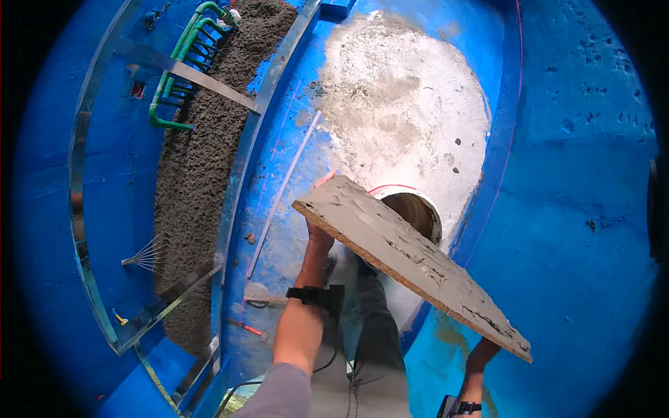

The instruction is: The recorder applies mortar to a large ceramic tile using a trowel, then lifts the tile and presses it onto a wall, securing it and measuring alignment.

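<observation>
A large tile [411, 254], its upper face spread with grey, ridged mortar, is held up tilted in front of me, its right end lower in the picture. Under the left end is my left hand [320, 233], closed on the edge; a few fingertips show above the far edge. My right hand [483, 354] grips the lower right end from beneath, most of its fingers hidden. Just beyond the tile is a round opening [412, 210] with a pale rim, partly covered by it. Rough whitish plaster or cement [408, 97] spreads around that opening.
To the left, a metal frame [237, 181] borders a strip of dark, crumbly material [202, 167]. Green pipes [174, 83] stand at its far end; a fan-shaped wire rake head [146, 256] lies nearby. A pale strip [286, 191] and red-handled tool [245, 327] lie on the blue floor.
</observation>
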`<state>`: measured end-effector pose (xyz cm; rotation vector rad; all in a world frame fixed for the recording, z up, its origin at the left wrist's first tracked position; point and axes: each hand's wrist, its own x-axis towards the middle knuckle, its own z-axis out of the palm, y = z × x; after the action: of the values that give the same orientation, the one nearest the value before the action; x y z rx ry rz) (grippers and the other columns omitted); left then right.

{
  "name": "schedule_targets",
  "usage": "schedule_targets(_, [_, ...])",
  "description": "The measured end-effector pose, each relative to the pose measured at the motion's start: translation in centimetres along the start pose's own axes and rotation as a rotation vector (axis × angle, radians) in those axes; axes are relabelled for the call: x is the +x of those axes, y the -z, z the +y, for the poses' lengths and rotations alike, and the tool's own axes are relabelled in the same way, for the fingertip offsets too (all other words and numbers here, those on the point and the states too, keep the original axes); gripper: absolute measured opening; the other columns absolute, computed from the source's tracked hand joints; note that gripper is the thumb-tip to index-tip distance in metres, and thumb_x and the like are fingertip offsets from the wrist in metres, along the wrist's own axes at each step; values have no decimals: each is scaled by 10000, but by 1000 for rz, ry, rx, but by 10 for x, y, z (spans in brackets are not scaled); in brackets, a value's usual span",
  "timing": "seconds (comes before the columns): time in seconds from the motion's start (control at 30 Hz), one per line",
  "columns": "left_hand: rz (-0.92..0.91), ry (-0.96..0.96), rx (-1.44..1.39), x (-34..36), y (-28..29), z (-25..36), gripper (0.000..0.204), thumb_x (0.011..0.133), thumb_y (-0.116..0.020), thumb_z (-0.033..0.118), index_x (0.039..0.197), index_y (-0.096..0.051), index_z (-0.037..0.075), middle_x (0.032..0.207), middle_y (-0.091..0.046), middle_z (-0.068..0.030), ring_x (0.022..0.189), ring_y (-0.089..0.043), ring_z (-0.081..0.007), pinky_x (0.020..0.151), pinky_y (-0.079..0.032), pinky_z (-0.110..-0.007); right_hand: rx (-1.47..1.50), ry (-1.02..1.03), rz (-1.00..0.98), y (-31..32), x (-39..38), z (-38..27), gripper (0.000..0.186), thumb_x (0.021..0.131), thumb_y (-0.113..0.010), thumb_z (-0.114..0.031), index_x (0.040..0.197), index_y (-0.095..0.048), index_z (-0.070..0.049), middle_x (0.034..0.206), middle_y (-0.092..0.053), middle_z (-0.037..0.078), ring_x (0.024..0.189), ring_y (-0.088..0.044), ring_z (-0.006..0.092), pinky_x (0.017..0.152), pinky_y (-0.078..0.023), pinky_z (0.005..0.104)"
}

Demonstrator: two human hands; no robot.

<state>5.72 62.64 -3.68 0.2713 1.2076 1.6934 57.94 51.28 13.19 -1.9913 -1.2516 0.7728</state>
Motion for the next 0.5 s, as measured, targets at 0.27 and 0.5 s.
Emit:
schedule_targets(0.27, [-96,-49,-40,-13,0,20,747,969,-599,504,1498,-362,33,1312,-561,-80,1205,-554,-195,1060,-436,-377,68,-179,-42,-22,5,68,446,1048,-533,-255,1368,-514,55,1323,-574,157,1166,-564,259,1017,-469,444])
schedule_targets(0.5, [-72,-87,211,-13,-35,36,414,955,-546,-25,1356,-457,28,1293,-517,-65,1239,-506,-176,1002,-454,-307,311,-266,-76,-7,32,68,433,1067,-440,-251,1410,-459,14,1422,-519,207,1339,-495,341,1113,-410,540])
